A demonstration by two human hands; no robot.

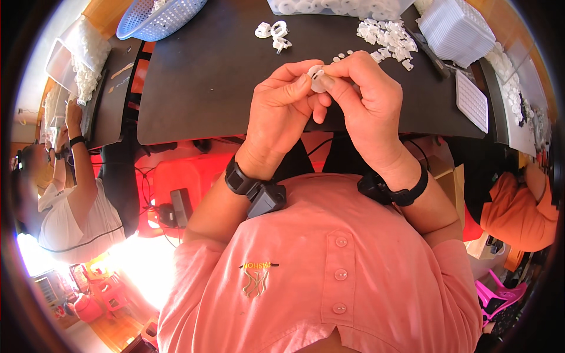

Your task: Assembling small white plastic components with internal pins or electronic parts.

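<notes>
A small white round plastic part (317, 84) with a dark slot is held between my two hands above the table's near edge. My left hand (275, 112) pinches it with thumb and index finger from the left. On its other side, my right hand (372, 105) grips it between thumb and forefinger. The fingertips cover part of its rim. Just beyond the hands lie a few loose white plastic pieces (276, 35), some ring-shaped. Small white discs (342, 57) rest behind my right hand, beside a heap of white clip-like parts (385, 38).
The dark table (200, 82) carries a blue perforated basket (159, 20) at far left and a clear bin (341, 8) of white round parts at the back. Right stand stacked white trays (459, 30) and a white gridded tray (472, 101). Co-workers sit on both sides.
</notes>
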